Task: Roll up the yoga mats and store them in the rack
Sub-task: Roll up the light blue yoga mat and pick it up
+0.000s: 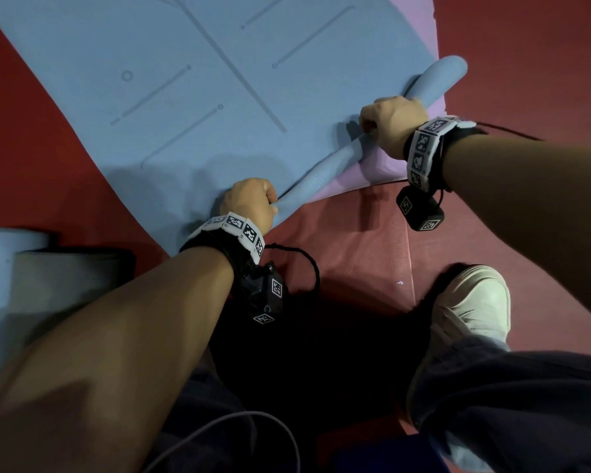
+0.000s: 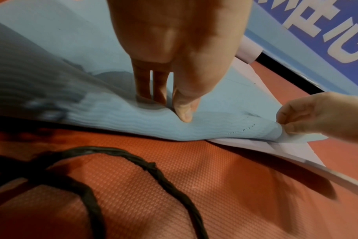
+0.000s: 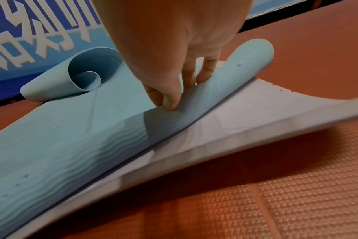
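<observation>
Blue yoga mat (image 1: 185, 80) lies flat on red floor (image 1: 526, 46) over a lilac mat (image 1: 382, 158), near edge just curled; left hand (image 1: 249, 203) & right hand (image 1: 393, 124) both pinch that curl. Judgement: keep pressure even w/ both hands, roll tight & straight so ends don't cone. No rack in view.

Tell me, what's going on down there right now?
Left hand and right hand each grip the blue mat near edge, first curl started. Lilac mat lies underneath. Nothing blocking.
</observation>
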